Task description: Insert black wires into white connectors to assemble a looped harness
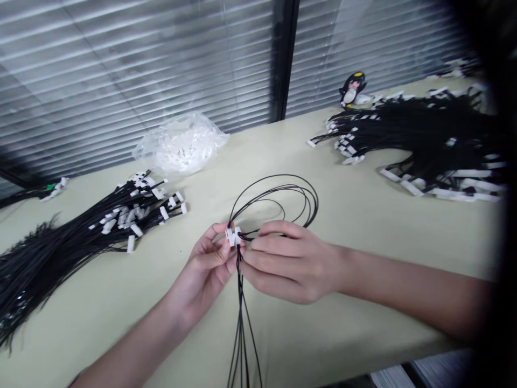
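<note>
Our left hand [208, 260] pinches white connectors [232, 237] above the tabletop [258, 153]; our right hand [293, 262] curls over their black wires [239, 277], its grip hidden from us. Beyond lie a clear bag [181, 148], left pile [76, 234], right pile [428, 126], and penguin [350, 96] before blinds [141, 64].

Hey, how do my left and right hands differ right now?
Your left hand shows part of its palm, while your right hand shows its back. The left pinches white connectors between thumb and fingers; the right has its fingers curled at the black wires, though whether it grips any is hidden. Both are bare and close together over the table.
</note>
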{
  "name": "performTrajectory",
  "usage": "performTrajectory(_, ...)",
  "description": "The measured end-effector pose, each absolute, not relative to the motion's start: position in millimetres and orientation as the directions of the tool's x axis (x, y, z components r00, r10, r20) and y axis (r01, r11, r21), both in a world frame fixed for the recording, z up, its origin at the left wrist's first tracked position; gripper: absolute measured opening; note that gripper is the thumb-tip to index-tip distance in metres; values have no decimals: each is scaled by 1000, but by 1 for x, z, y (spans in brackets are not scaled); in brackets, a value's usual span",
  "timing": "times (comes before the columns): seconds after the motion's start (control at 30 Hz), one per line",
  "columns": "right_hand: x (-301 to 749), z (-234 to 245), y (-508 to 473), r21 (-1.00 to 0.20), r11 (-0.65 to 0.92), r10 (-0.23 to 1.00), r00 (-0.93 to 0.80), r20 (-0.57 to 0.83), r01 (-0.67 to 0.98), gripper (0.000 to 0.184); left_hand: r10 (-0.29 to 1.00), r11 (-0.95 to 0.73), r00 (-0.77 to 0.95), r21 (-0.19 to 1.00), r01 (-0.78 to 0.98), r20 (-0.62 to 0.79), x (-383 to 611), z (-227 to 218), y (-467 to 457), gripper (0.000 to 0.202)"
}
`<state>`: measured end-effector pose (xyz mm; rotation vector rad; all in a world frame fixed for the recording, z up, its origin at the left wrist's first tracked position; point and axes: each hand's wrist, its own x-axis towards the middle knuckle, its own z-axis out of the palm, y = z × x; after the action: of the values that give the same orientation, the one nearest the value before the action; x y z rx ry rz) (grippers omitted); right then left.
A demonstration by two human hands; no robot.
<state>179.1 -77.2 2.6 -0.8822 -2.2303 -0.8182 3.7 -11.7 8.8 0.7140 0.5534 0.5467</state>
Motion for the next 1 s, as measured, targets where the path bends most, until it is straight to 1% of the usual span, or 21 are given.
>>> performTrajectory(0.23,179,3,-77,298,606,356,-587,727,737,15,620,643,726,723,-253,-297,2,10,-11,24)
performTrajectory(0.37,178,1,-75,204,617,381,-515,768,760,17,627,638,725,723,-267,-286,2,11,-10,23)
performTrajectory(0.5,179,-3,-72,73,642,414,-425,805,763,22,655,617,706,730,-295,-268,3,11,-7,23)
performTrajectory(0.57,178,-2,-71,-36,660,446,-352,823,750,19,668,603,698,737,-305,-257,4,10,-6,22)
performTrajectory(0.63,176,1,-70,-204,671,498,-230,836,713,13,676,591,692,749,-301,-255,4,9,-5,21)
performTrajectory(0.67,176,2,-70,-308,661,542,-151,827,684,10,682,585,685,753,-302,-255,4,8,-4,21)
performTrajectory(0.7,175,4,-69,-421,635,599,-68,798,648,8,689,581,677,755,-304,-258,3,8,-4,21)
performTrajectory(0.77,177,5,-66,-639,536,717,102,690,551,7,706,579,657,750,-320,-264,3,7,-4,22)
performTrajectory(0.83,182,5,-60,-803,416,790,266,552,427,14,714,582,645,743,-330,-273,3,7,-4,22)
performTrajectory(0.9,190,2,-52,-893,346,814,382,438,286,22,718,581,638,743,-331,-278,2,7,-3,22)
performTrajectory(1.0,202,-1,-40,-948,313,822,481,304,64,29,722,572,636,751,-329,-271,3,7,-3,21)
